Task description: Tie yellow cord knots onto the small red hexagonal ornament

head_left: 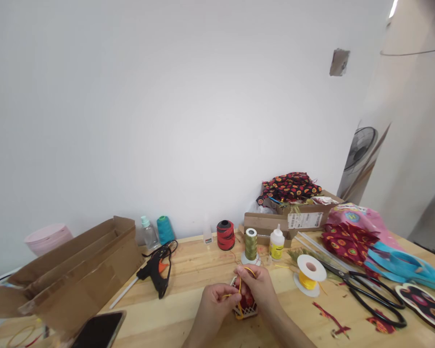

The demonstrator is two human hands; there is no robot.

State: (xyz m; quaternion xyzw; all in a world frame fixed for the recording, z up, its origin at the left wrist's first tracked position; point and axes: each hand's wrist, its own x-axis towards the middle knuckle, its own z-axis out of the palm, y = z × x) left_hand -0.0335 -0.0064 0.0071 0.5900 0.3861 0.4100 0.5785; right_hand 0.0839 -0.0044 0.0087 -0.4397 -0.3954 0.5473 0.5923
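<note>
My left hand (220, 300) pinches a thin yellow cord (239, 288) between thumb and finger. Close beside it, my right hand (256, 285) grips the same cord, which loops up over its fingers. Beneath both hands is a small dark red piece with a pale lattice edge (249, 309), partly covered by the fingers. The cord runs down to its lower edge. To the right stands a white spool wound with yellow cord (307, 280).
Black scissors (369, 295) and red fabric scraps (331, 319) lie at right. Behind stand a glue bottle (276, 245), a green thread spool (251, 245) and a red thread spool (225, 237). Leftward are a glue gun (155, 273), a cardboard box (90, 270) and a phone (99, 331).
</note>
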